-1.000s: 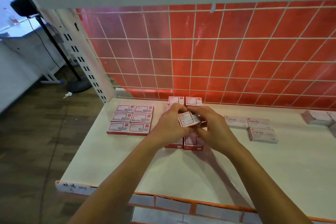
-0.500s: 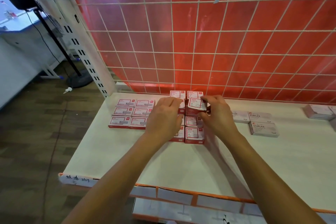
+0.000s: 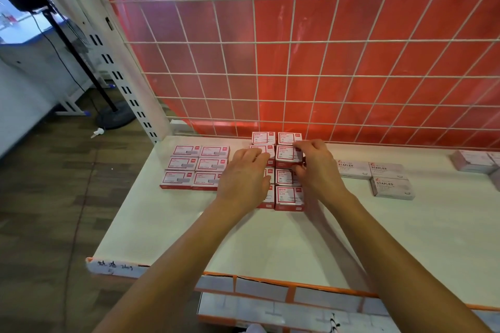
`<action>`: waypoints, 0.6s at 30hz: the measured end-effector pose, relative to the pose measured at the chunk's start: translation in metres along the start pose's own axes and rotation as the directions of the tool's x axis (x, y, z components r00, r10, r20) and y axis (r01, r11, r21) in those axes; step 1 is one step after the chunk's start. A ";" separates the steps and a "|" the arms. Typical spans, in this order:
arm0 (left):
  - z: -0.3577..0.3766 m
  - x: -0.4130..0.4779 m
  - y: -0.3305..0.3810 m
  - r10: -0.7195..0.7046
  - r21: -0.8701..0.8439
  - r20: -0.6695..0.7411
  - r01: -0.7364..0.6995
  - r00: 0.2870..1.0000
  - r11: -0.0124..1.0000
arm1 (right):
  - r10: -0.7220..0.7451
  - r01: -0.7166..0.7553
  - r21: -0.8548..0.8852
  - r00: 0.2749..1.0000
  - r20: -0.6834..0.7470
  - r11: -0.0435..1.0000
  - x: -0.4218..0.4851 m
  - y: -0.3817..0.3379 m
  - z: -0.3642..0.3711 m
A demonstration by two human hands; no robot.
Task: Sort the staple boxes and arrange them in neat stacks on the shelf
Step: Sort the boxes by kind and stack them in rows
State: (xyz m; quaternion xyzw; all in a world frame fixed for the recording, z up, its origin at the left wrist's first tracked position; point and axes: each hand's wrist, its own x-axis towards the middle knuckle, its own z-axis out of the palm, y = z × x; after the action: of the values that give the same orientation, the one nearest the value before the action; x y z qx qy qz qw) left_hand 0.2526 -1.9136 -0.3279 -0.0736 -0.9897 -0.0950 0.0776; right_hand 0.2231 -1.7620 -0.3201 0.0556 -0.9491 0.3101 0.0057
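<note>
Red-and-white staple boxes fill the middle of the white shelf [image 3: 270, 246] in a two-column block [image 3: 289, 196]. My right hand [image 3: 318, 167] pinches one of these staple boxes [image 3: 286, 153] between thumb and fingers as it sits raised on the right column, second from the back. My left hand [image 3: 243, 180] rests with relaxed fingers over the left column, hiding most of it. A separate flat group of six red-and-white boxes [image 3: 194, 167] lies to the left.
Three grey boxes marked STAPLES [image 3: 389, 184] lie right of my right hand. Pale boxes [image 3: 472, 161] sit at the far right edge. A white wire grid over a red panel [image 3: 297, 62] closes the shelf's back. A shelf post [image 3: 127, 81] stands at the left.
The box held up in both hands has moved back and down onto the right column. My left hand let go of it and now lies over the left column.
</note>
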 end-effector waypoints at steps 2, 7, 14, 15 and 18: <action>0.001 0.001 0.000 -0.012 -0.009 0.007 0.012 1.000 1.000 | -0.019 0.019 0.009 1.000 -0.004 1.000 -0.001 0.001 0.002; 0.002 0.001 -0.001 -0.049 -0.045 0.034 0.051 0.998 0.998 | -0.008 0.010 0.049 1.000 -0.030 0.999 -0.004 0.002 0.006; -0.003 0.015 -0.006 -0.243 -0.276 0.075 0.254 0.967 0.927 | 0.073 -0.060 0.165 0.995 -0.074 0.984 0.000 0.006 0.009; -0.003 0.019 -0.008 -0.267 -0.302 0.116 0.290 0.957 0.908 | 0.079 -0.068 0.192 0.996 -0.049 0.979 0.001 0.006 0.006; -0.006 0.030 -0.012 -0.294 -0.353 0.231 0.362 0.927 0.863 | 0.070 -0.087 0.212 0.994 0.088 0.973 0.007 0.003 -0.001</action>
State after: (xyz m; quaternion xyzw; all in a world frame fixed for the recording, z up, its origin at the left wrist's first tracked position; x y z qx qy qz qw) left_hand 0.2218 -1.9226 -0.3190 0.0746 -0.9517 -0.2951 -0.0400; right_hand 0.2158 -1.7597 -0.3210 0.0306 -0.9107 0.4088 -0.0505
